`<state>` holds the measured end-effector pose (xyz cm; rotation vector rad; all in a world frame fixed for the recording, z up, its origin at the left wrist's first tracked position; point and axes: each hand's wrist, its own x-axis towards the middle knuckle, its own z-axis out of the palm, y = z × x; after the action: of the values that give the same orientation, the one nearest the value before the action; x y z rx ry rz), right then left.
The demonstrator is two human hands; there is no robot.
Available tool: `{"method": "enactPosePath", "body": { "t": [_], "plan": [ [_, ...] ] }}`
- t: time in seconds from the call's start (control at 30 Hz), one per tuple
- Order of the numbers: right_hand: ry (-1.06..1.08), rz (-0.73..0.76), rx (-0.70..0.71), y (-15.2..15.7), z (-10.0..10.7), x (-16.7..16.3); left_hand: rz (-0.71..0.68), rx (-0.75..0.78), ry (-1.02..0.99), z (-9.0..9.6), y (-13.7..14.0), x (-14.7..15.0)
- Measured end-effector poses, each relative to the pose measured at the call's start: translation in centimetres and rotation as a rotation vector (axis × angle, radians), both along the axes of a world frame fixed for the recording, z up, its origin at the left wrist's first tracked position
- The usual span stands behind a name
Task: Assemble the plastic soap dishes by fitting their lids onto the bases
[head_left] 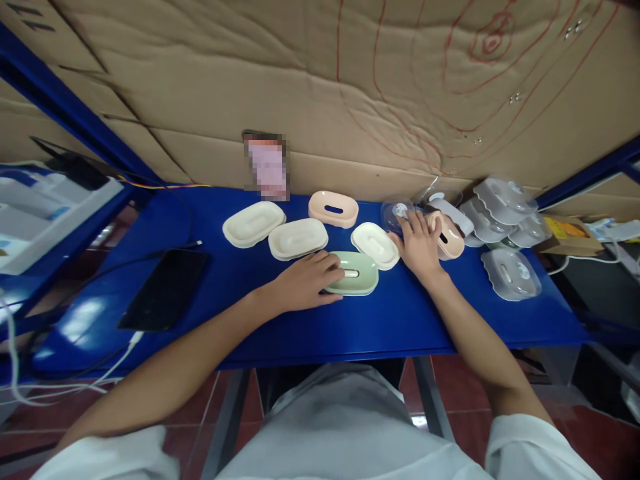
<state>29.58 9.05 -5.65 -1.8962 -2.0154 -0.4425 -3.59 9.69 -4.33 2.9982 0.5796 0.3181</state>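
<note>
Blue worktop [210,313] with a blue frame, backed by flattened brown cardboard [310,80] marked with red lines. A dark tablet [165,288] lies at the left with cables running off the worktop edge. Clear plastic packaging shells [505,220] are heaped at the right end, and a small pixelated card [267,167] leans against the cardboard.

Both forearms extend forward from the lower edge of the view. The left hand [307,280] lies palm down, fingers loosely extended, with the fingertips resting on the left edge of the green soap dish [356,277]; it presses rather than pinches. The right hand [419,243] is spread flat, palm down, fingers fanned, lying against a peach soap dish [447,233] and touching a clear dome cover [397,212] behind it.

The green soap dish sits near the centre of the worktop, oval, pale mint, with a slot-shaped feature in its top. Just behind it are three cream oval pieces [297,238] in a loose row and a second peach dish [333,208] near the cardboard.
</note>
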Motion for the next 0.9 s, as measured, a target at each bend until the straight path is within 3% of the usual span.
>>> {"method": "enactPosePath", "body": {
  "t": [0.07, 0.23, 0.4, 0.5, 0.6, 0.67, 0.77, 0.9],
  "plan": [
    [0.004, 0.145, -0.024, -1.0, 0.8, -0.8, -0.013, -0.014, -0.016, -0.3, 0.4, 0.0],
    [-0.009, 0.738, -0.261, -4.7, 0.9, -5.2, -0.004, -0.134, -0.072, -0.8, 1.1, -0.1],
    [-0.068, 0.831, -0.289, -5.3, -0.1, -6.8, -0.03, -0.34, -0.143, -0.1, 1.6, -0.9],
    [-0.034, 0.652, -0.17, -3.7, 0.5, -4.3, -0.045, -0.449, -0.201, 0.8, 1.8, -1.6],
    [-0.037, 0.198, 0.004, -1.7, 1.2, -1.3, -0.03, -0.385, -0.221, 1.1, 1.8, -1.9],
    [-0.082, -0.007, 0.031, -0.4, 1.2, 0.0, -0.024, -0.289, -0.208, 1.0, 1.7, -1.8],
    [-0.136, -0.092, -0.005, 0.9, 0.6, 0.7, -0.009, -0.193, -0.191, 0.7, 1.5, -1.5],
    [-0.12, -0.095, 0.002, 1.5, 0.1, 0.7, 0.021, -0.224, -0.213, 0.6, 1.4, -1.7]
  ]
}}
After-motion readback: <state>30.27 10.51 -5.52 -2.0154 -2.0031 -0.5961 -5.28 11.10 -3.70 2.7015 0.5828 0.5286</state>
